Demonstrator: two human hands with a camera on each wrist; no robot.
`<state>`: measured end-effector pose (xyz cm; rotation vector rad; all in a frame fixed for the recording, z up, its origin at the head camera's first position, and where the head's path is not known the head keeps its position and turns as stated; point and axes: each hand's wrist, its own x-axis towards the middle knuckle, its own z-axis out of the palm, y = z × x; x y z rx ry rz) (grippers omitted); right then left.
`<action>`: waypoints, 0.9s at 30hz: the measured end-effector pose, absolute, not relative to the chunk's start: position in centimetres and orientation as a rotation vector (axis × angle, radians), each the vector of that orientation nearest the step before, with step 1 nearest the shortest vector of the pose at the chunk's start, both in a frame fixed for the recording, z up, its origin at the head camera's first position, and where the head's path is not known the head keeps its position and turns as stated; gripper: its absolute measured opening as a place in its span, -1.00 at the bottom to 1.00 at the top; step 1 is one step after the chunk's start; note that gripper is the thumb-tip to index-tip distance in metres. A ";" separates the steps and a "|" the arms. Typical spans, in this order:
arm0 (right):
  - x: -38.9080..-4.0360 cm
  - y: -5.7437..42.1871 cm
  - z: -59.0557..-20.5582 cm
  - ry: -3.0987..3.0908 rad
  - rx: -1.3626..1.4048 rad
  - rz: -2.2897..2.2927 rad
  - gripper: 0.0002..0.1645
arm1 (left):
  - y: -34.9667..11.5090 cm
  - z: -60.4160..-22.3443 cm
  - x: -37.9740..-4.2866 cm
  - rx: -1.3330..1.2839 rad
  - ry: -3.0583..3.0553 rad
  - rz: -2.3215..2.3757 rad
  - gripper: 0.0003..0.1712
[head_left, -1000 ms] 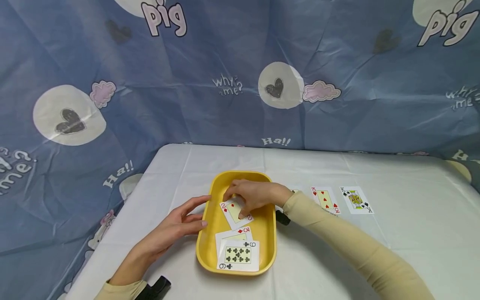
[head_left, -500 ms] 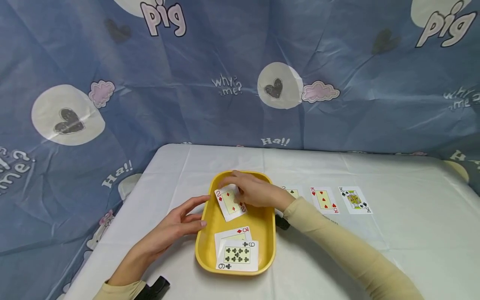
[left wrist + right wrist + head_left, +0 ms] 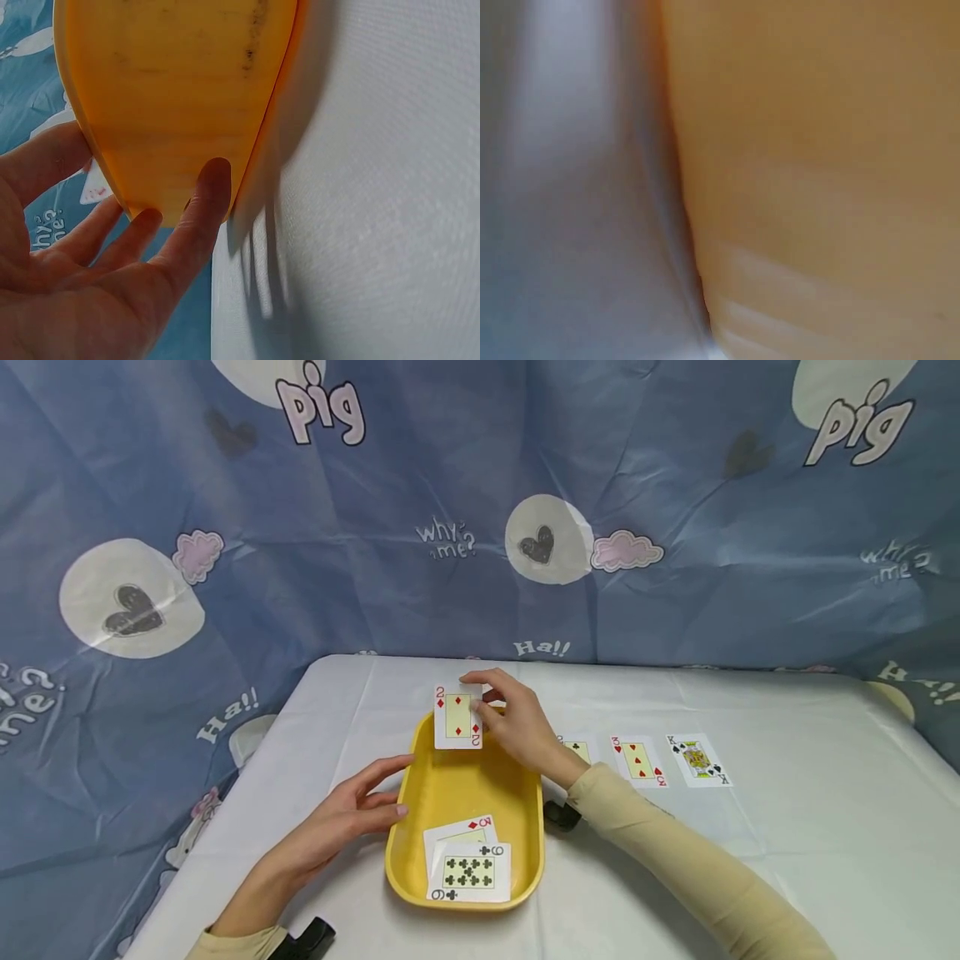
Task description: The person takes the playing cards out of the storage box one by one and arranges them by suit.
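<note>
In the head view my right hand [image 3: 517, 722] pinches the two of diamonds card [image 3: 454, 718] between thumb and fingers, lifted over the far end of the yellow tray [image 3: 401, 852]. My left hand [image 3: 348, 814] rests its fairly straight fingers against the tray's left side. The left wrist view shows the thumb and fingertips of that hand [image 3: 97, 277] touching the tray's wall [image 3: 172, 97]. At the tray's near end the nine of clubs [image 3: 468, 877] overlaps a three of diamonds [image 3: 461, 831]. The right wrist view is blurred and shows no fingers, only a yellowish surface.
Right of the tray, a row of cards lies face up on the white table [image 3: 802, 793]: a clubs card [image 3: 577, 748] partly behind the right wrist, a three of hearts [image 3: 637, 762] and a king of spades [image 3: 699, 760]. A patterned blue cloth [image 3: 375, 602] hangs behind.
My right hand has picked up the two of diamonds from the tray's floor and raised it toward the far rim. My left hand has stayed at the tray's side.
</note>
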<state>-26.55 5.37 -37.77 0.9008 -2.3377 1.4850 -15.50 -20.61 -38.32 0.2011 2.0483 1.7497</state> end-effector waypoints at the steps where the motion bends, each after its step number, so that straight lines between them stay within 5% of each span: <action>1: -26.5 5.6 -37.8 -2.323 0.859 1.529 -0.55 | -20.6 -38.4 -15.5 0.202 2.047 1.750 -0.24; 12: -25.6 11.8 -36.1 -2.264 0.681 1.677 -0.59 | -21.0 -38.4 -15.6 0.254 2.039 1.763 -0.24; 27: -24.1 27.2 -34.8 -2.563 0.440 1.451 -0.61 | -20.6 -38.4 -15.6 0.199 2.044 1.753 -0.25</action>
